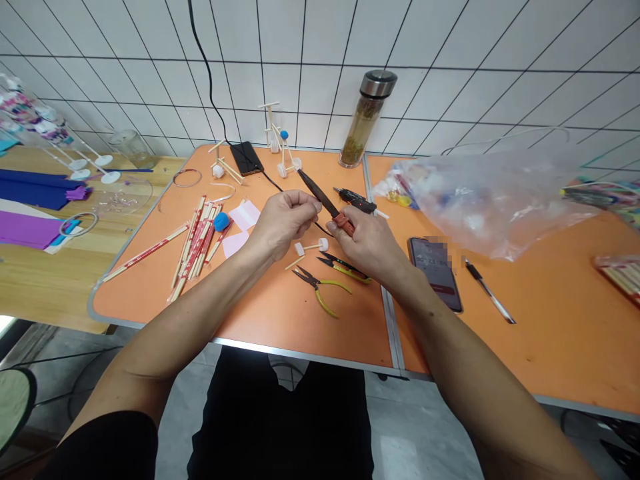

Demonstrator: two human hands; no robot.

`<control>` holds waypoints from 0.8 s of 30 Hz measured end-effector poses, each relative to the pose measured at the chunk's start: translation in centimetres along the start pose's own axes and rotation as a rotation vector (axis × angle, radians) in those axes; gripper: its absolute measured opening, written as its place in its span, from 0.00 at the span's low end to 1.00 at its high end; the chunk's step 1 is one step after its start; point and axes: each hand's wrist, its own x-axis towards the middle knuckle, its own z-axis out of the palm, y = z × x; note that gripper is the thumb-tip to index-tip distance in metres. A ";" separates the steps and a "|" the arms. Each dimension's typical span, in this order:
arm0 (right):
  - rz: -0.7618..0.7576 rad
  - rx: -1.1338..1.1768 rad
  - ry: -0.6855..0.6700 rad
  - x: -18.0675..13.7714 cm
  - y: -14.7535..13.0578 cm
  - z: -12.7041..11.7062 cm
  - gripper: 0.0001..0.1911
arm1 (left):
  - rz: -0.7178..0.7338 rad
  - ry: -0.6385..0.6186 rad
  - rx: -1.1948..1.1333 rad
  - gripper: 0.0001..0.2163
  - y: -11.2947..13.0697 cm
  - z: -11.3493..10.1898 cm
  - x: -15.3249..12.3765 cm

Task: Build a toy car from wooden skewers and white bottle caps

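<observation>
My right hand [367,243] grips a dark tool with a red-brown collar [325,200], like a soldering iron, its tip angled up and to the left. My left hand [283,220] is closed in a pinch just left of the tool's shaft, holding something too small to make out. Below the hands a short stick with a white wheel at each end [311,247] lies on the orange table [280,320]. Yellow-handled pliers [320,287] and small cutters [345,267] lie beside it.
A pile of wooden sticks [193,243], a blue ball [221,221] and pink paper [244,215] lie at left. Stick models [283,150], a phone on a cable [246,158], a glue gun [356,199] and a bottle [367,120] stand behind. A phone [435,270], pen [487,290] and plastic bag [480,193] are right.
</observation>
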 end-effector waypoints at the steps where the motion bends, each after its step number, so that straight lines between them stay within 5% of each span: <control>1: 0.011 -0.008 -0.005 0.0 -0.1 0.0 0.15 | -0.020 0.006 -0.002 0.07 0.0 0.1 0.0; 12: 0.348 -0.156 -0.046 1.1 2.2 -0.6 0.17 | -0.052 0.105 0.005 0.07 1.2 -1.8 0.8; 24: 0.358 -0.343 -0.069 0.7 2.7 0.5 0.22 | -0.078 0.250 -0.083 0.14 3.9 -5.9 2.3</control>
